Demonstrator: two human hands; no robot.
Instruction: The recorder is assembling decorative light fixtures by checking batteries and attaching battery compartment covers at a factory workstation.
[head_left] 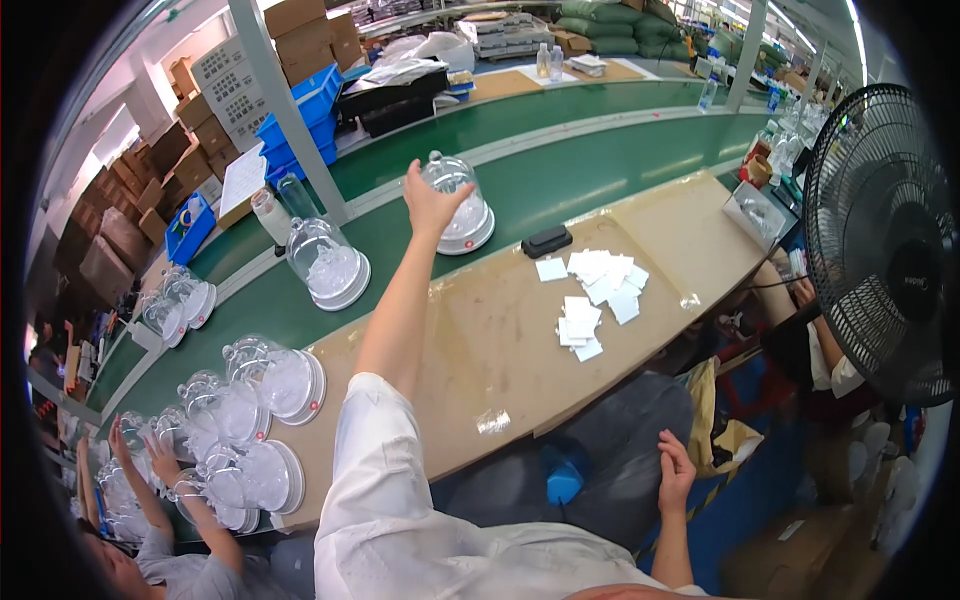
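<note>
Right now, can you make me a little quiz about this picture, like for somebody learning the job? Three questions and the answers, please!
1. Which of the person's own hands is right at a clear dome: left or right?
2. True or false: the white cards lie on the brown tabletop.
3. Pick one. What color is the big fan?
A) red
B) black
C) yellow

Key:
1. Left. The left hand is spread at the dome; the right hand is away from the tabletop, with nothing visible in it.
2. True.
3. B.
</note>
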